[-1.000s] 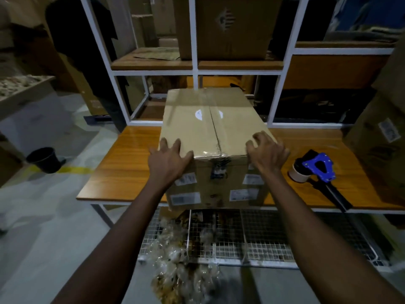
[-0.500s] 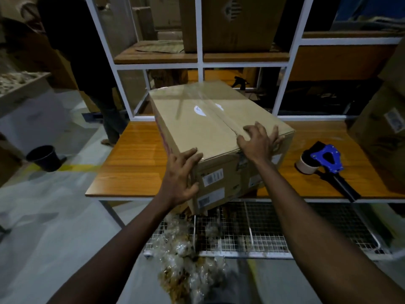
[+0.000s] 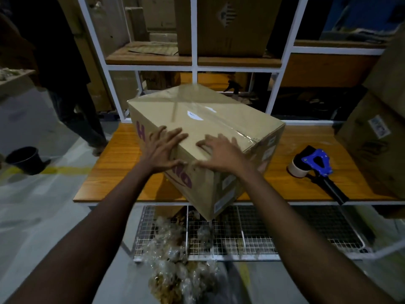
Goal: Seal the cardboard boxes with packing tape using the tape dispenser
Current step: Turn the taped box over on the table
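Note:
A large cardboard box [image 3: 210,119] sits turned at an angle on the wooden table [image 3: 114,172], its near corner hanging over the front edge. Clear tape runs along its top seam. My left hand [image 3: 163,151] lies flat with spread fingers on the box's near left top edge. My right hand [image 3: 220,153] presses flat on the top close to the near corner. A blue tape dispenser [image 3: 315,164] with a black handle and a roll of tape lies on the table to the right, apart from both hands.
More cardboard boxes [image 3: 377,137] are stacked at the right end of the table. A white shelf frame [image 3: 194,66] with boxes stands behind. Under the table a wire rack [image 3: 263,233] holds plastic-wrapped packets. A person [image 3: 65,84] stands at the left, near a black bucket [image 3: 25,160].
The box has been rotated clockwise on the table, so its long printed side now faces me. Both hands moved from the box's end onto its top near corner.

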A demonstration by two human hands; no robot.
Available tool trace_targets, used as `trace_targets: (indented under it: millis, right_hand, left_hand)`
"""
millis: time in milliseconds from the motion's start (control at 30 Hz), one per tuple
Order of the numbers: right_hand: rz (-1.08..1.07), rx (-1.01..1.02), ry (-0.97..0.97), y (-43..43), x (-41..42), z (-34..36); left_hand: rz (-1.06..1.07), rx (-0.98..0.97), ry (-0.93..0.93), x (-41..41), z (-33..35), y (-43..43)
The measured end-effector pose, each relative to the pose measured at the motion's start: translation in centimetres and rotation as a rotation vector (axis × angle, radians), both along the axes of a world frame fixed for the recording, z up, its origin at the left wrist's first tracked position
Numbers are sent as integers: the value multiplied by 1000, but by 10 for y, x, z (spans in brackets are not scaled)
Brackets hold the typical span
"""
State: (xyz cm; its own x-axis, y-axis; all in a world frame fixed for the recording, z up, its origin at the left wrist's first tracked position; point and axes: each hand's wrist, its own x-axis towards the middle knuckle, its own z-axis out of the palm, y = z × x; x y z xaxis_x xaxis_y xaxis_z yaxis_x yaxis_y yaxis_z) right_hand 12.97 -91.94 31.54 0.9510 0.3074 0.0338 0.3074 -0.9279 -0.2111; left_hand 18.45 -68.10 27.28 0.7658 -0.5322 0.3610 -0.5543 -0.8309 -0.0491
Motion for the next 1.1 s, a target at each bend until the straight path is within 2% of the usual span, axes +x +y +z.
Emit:
trace_targets:
  millis: [67,133,233,300,367,433,500,633,700,833,933,1000,1100]
  right_hand:
    - [16,-70,15,12,-5,4]
    - [37,-23,62,3,2,11]
    - [86,-2,182,-39,12,20]
    - [18,23,192,-78,18,24]
    - [-172,26,120,-113,26,26]
    - [-378,-76,-41,-130,33,21]
    - [-481,-177,-172,-128,31,0]
    - [-419,-263,-342,-123,21,-59]
    - [-406,-247,-350,-127,32,-66]
    - [-490,-185,-189,-131,67,-50]
    - [-615,-12,-25,-140,91,-42]
    - [-614,57,43,-152,100,-39]
    - [-565,54,71,-165,105,-38]
  left_hand:
    - [28,25,102,16,6,7]
    - [35,-3,158,22,6,0]
    - [49,-66,136,17,-7,-33]
    - [22,-59,100,13,-12,-63]
    - [-30,-23,61,13,-8,-94]
    - [-51,37,26,16,-4,-117]
    - [18,93,8,23,-10,-125]
    - [144,56,-37,32,-38,-112]
    - [156,70,18,41,-41,-113]
    - [187,106,149,65,-22,-134]
    - [209,130,233,73,-9,-165]
    - [245,136,270,73,-6,-185]
    - [304,157,287,72,-4,-200]
